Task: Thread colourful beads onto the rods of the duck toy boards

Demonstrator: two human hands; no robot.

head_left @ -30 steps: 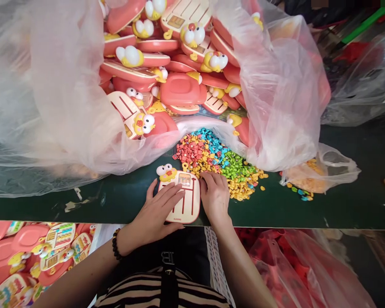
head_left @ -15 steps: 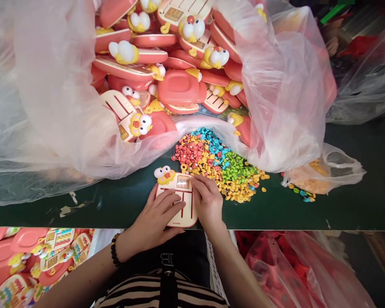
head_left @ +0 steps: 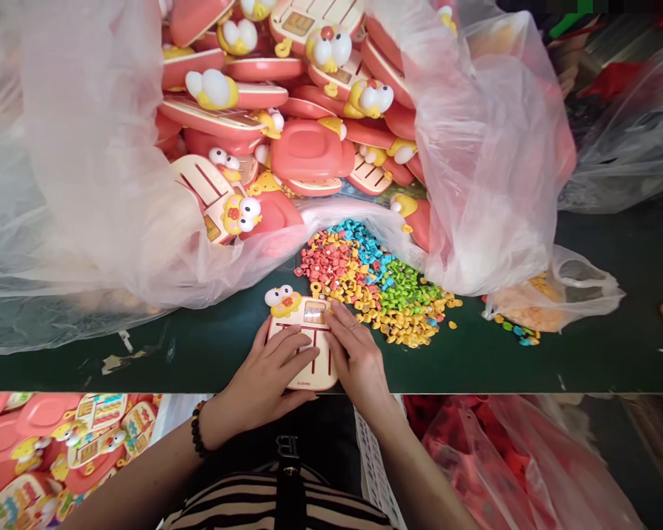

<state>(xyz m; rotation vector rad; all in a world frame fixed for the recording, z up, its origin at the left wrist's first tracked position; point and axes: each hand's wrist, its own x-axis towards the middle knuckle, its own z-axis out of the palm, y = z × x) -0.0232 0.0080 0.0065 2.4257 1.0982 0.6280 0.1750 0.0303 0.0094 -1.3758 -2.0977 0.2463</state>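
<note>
A cream and red toy sliding board (head_left: 323, 368) with a yellow bird head and big white eyes lies flat on the green table near its front edge. Across its left side rests my left hand (head_left: 273, 368), gripping the board with fingers over the slots and the thumb near the lower edge. My right hand (head_left: 359, 357) bends over the board's upper right, fingertips together beside the small picture window; whatever is under them is hidden. Just beyond, a heap of small plastic pieces (head_left: 409, 291) in red, blue, green and yellow touches the board's far side.
Behind the heap, a large clear plastic bag (head_left: 486, 169) holds many similar red toy boards (head_left: 309, 151). A small knotted bag (head_left: 552, 298) of orange pieces sits at right. Below the table (head_left: 188, 353), filled boards (head_left: 99, 434) lie at left and bagged red parts (head_left: 486, 456) at right.
My right hand has shifted slightly, with its fingers now flatter and further over the board's right side. The left hand and board stay in place.
</note>
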